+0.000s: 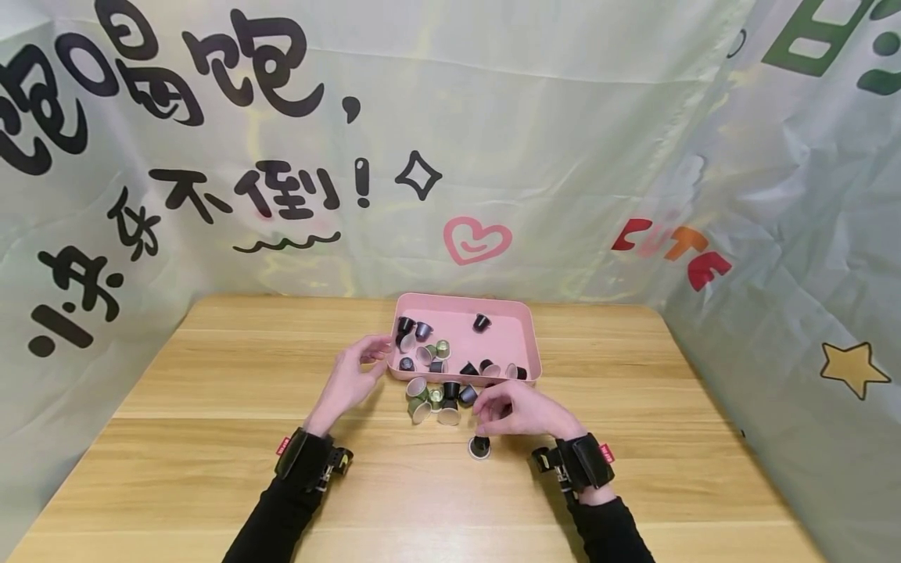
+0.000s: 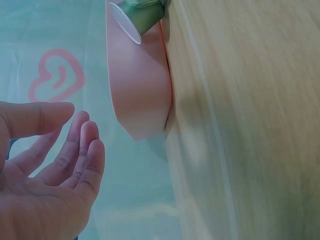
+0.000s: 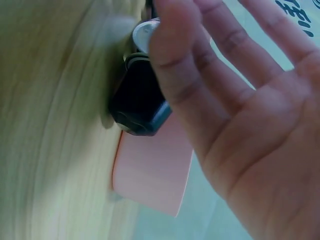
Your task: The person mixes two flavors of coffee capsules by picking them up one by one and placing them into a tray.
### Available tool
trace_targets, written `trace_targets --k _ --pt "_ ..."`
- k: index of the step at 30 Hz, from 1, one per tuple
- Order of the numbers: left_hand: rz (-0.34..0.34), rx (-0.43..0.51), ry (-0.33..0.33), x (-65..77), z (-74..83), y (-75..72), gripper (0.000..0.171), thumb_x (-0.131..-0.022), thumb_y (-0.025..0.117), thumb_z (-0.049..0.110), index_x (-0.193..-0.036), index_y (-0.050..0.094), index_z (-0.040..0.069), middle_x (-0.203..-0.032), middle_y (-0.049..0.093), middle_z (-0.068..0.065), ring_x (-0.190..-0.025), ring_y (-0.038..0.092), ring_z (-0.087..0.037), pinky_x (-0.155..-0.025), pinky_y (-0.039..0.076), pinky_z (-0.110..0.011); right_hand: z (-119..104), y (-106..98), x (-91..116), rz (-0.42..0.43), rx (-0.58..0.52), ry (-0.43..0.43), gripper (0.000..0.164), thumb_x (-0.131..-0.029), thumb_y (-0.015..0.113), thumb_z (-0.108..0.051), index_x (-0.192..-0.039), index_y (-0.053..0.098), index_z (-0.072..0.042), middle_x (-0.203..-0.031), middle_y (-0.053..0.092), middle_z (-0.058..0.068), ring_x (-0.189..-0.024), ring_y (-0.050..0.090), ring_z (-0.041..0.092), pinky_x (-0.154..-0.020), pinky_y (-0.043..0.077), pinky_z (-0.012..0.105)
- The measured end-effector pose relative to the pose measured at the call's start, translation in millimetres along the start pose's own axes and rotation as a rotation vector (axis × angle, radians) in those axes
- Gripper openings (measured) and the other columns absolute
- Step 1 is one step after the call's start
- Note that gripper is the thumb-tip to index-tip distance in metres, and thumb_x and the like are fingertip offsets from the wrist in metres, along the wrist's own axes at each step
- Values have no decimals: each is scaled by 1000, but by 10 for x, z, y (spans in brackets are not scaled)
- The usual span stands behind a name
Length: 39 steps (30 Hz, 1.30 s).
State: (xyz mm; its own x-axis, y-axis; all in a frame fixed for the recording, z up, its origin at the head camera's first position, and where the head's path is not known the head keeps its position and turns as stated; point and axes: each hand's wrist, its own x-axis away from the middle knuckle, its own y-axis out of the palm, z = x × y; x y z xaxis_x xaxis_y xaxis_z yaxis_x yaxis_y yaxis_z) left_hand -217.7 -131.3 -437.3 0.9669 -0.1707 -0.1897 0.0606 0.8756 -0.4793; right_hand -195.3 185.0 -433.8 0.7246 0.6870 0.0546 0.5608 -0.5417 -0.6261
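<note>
My left hand (image 1: 354, 381) is beside the left front corner of a pink tray (image 1: 531, 344), its thumb and loosely bent fingers apart with nothing between them. A green coffee capsule (image 2: 145, 20) shows by the tray wall in the left wrist view. My right hand (image 1: 524, 410) hovers low at the right end of a cluster of capsules in front of the tray, fingers loosely bent. Just below its thumb stands a black coffee capsule (image 1: 479, 446) on its pale rim. A dark blue capsule (image 1: 468, 396) lies by its fingertips. In the right wrist view, the thumb partly hides a dark capsule (image 3: 140, 97).
Inside the tray lie several capsules, among them a black capsule (image 1: 482, 322) at the back and a green capsule (image 1: 443, 349). Green capsules (image 1: 417, 388) stand and lie before the tray. The wooden table (image 1: 394, 500) ends at a printed cloth backdrop (image 1: 563, 156).
</note>
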Motion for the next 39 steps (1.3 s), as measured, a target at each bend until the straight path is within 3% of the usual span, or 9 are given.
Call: trace_targets --k 6,13,28,39 --pt "0 -3 21 3 13 4 44 -90 62 -7 -133 57 -3 -124 67 -23 -112 64 -35 -105 51 -52 -19 13 6 -96 -14 48 30 -81 84 -22 -105 73 -6 -91 72 4 -75 65 8 -69 56 23" --pt "-1 -2 46 1 15 6 42 -89 62 -8 -131 58 -5 -121 68 -23 -110 64 -36 -103 52 -53 -25 27 9 -140 4 55 34 -77 86 -19 -106 73 -7 -85 70 4 -73 62 6 -67 52 20" --pt "-16 3 45 10 3 2 42 -89 61 -7 -131 58 -5 -121 68 -24 -110 64 -36 -104 51 -53 -74 117 -25 -158 50 103 31 -74 85 -10 -102 73 -10 -85 67 2 -69 58 4 -65 48 17" --pt "-35 2 43 16 -3 2 42 -90 61 -7 -132 58 -3 -121 68 -23 -112 64 -36 -105 51 -53 -114 136 -30 -152 96 83 28 -74 84 -6 -100 75 -10 -92 71 1 -72 59 2 -68 52 18"
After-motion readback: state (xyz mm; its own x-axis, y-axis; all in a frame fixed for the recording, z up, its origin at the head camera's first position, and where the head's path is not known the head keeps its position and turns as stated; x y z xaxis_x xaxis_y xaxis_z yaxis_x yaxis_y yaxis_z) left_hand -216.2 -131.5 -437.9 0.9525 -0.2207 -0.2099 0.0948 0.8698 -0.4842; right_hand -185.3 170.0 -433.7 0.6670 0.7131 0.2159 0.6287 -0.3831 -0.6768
